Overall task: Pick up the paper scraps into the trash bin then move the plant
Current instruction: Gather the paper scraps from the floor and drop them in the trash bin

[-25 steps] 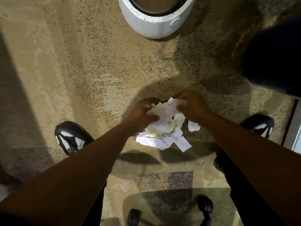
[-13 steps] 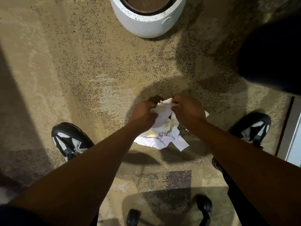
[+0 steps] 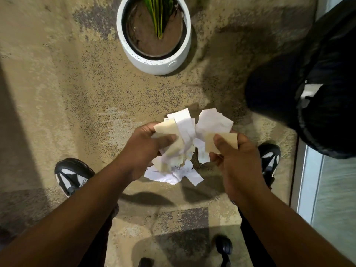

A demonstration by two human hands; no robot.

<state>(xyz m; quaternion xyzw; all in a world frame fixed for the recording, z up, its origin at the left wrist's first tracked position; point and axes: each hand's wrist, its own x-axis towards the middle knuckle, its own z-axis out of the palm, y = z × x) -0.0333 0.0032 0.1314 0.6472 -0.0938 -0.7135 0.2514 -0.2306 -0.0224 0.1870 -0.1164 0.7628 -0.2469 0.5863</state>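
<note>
- A speckled tan carpet (image 3: 63,97) covers the floor, with darker shadowed patches toward the upper right and along the lower edge.
- Both bare forearms reach forward and down from the bottom corners, meeting near the middle of the view.
- The left hand (image 3: 146,147) is curled, its thumb pressed over a tan piece, clutching a bunch of the paper scraps (image 3: 185,132).
- The right hand (image 3: 233,153) is also curled, thumb on top of another tan piece, pinching a second bunch just beside the first.
- The two hands sit close together but apart, each clamped on its own share of scraps, with loose ends sticking up beyond the fingers.
- The scraps are torn, crumpled bits, some white and some pale tan; they fan out unevenly above the hands.
- More white scraps (image 3: 173,175) show below and between the hands; whether they lie on the carpet or hang from the bunch cannot be told.
- The plant (image 3: 157,18) stands well ahead of the hands, its green and yellow striped leaves rising from brown soil in a round white pot (image 3: 154,64).
- A large black bag-like shape (image 3: 308,93), possibly the trash bin's liner, fills the upper right, near the right hand.
- A black-and-white shoe (image 3: 71,176) stands outside each arm, the right shoe (image 3: 269,158) partly hidden by the wrist.
- Dark chair casters (image 3: 223,247) show at the bottom edge.
</note>
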